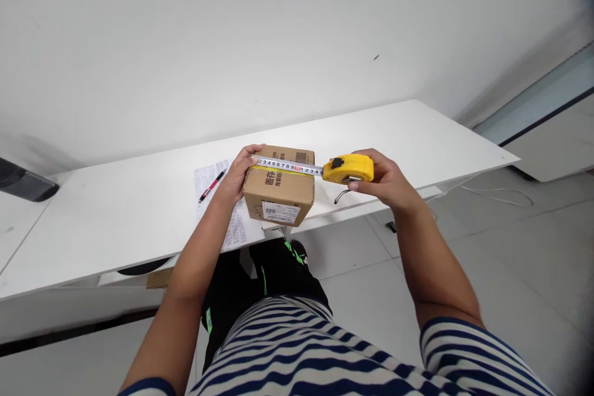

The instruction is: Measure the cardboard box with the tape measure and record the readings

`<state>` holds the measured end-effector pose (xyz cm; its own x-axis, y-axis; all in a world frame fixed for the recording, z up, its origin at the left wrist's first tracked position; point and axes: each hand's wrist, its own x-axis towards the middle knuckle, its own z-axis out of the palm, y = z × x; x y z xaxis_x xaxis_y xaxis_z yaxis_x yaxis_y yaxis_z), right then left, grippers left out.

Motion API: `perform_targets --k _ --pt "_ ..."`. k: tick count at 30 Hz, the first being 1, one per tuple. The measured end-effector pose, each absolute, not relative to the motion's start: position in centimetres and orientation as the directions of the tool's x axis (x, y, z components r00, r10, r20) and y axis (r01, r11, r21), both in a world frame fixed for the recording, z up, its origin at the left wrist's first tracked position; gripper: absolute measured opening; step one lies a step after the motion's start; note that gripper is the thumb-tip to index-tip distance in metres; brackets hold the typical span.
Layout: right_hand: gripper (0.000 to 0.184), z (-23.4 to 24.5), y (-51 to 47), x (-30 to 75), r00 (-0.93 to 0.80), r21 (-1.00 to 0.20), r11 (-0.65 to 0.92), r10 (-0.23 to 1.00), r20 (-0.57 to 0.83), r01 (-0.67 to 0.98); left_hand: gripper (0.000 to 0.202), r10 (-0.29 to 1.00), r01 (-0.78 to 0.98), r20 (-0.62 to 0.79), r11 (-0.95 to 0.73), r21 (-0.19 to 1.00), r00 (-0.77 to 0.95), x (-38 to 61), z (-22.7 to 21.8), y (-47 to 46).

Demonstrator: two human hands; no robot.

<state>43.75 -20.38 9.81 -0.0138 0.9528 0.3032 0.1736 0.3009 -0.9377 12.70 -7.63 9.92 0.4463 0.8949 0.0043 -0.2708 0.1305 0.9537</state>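
A brown cardboard box (279,189) with dark printing and a white label on its near side stands at the table's front. Wrapped round its left end, my left hand (239,172) pins the start of a tape-measure blade (283,164) at the left edge of the top. The blade runs straight across the box's top, its figures facing up, into a yellow tape measure (349,168). That case sits just past the box's right edge, gripped in my right hand (383,178). A black wrist strap (342,195) dangles beneath it.
Under and left of the box lies a printed sheet (236,232) with a red and black pen (211,187) on it. The white table (116,210) backs onto a wall. A dark object (28,182) rests at far left; a cable (505,193) lies on the floor at right.
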Motion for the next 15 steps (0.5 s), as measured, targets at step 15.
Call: perform_targets --k 15 --pt "0.047 9.3 -19.2 42.9 -0.035 -0.944 0.278 0.961 0.276 0.178 0.046 0.88 -0.236 -0.025 0.154 0.959 0.474 12.5 9.5 -7.1"
